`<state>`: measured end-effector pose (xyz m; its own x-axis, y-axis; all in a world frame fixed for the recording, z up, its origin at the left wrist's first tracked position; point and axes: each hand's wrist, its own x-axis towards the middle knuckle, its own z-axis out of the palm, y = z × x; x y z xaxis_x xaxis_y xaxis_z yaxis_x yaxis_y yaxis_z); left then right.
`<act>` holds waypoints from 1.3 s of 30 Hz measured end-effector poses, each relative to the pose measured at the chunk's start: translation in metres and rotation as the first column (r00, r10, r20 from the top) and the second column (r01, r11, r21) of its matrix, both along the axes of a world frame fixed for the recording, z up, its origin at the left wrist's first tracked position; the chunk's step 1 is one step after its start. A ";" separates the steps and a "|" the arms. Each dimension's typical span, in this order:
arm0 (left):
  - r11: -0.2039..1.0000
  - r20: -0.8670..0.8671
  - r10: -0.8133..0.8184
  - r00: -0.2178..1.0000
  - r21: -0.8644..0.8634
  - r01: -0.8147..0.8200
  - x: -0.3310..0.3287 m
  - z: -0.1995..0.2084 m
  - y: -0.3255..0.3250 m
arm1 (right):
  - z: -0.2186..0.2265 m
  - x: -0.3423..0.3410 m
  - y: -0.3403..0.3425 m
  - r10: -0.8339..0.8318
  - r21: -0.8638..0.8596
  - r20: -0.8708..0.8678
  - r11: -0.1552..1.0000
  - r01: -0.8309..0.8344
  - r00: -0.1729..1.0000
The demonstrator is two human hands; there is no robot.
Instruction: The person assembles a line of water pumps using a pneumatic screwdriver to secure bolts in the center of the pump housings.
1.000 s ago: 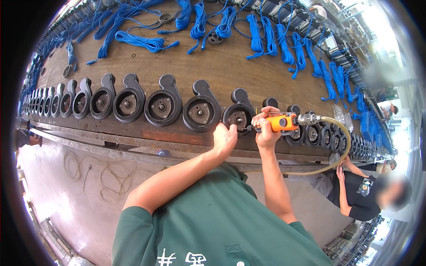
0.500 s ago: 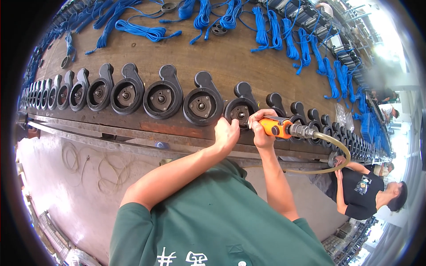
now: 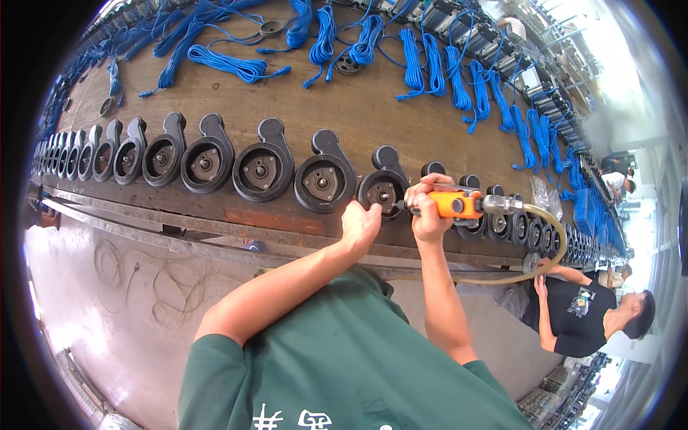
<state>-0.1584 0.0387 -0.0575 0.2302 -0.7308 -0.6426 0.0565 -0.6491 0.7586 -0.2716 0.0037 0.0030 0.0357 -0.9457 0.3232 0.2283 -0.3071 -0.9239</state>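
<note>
My right hand (image 3: 428, 215) is wrapped around an orange air-powered driver (image 3: 457, 205), held sideways with its tip pointing left at the near side of a round black housing (image 3: 385, 180). Inside that housing's open cup sits a metal plate with a short central shaft. Fingers curled and closed, my left hand (image 3: 360, 228) rests at the housing's near-left rim; whatever it may pinch is hidden. A translucent hose (image 3: 555, 228) leaves the driver's rear through a metal coupling and loops back below it.
Matching black housings (image 3: 261, 166) line the near edge of the wooden bench (image 3: 322, 97) on both sides. Bundled blue cables (image 3: 228, 66) lie along the far side. To the right, a co-worker (image 3: 588, 315) in a black shirt stands at the bench. More hose (image 3: 172, 287) lies coiled on the floor.
The driver has shifted slightly right and turned more level, and its tip now shows beside the housing. My left hand has dropped slightly lower. The whole view has shifted a little.
</note>
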 end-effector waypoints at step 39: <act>0.496 0.831 -0.298 0.470 -0.286 0.820 -0.062 0.073 -0.024 | 0.044 -0.109 -0.019 -0.102 -0.130 0.215 0.983 0.132 0.971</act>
<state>-0.2202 0.0142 0.0159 -0.2813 -0.9550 0.0941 -0.7534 0.2805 0.5947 -0.3807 -0.0153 0.0468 -0.1545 -0.8827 0.4438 0.3642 -0.4685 -0.8049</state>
